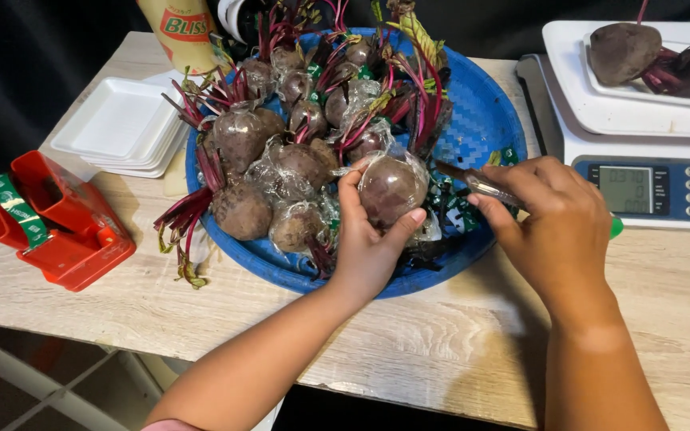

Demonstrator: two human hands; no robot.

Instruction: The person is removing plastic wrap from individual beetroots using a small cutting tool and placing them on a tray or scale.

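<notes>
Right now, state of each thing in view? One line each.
left hand: gripping a wrapped beet
wrapped beet: in clear film, lifted over the tray
right hand: closed on a thin tool
thin tool: tip pointing at the beet
blue tray: heaped with beets
scale: display lit, two beets on top
red tape dispenser: loaded with green tape
white foam trays: stacked
</notes>
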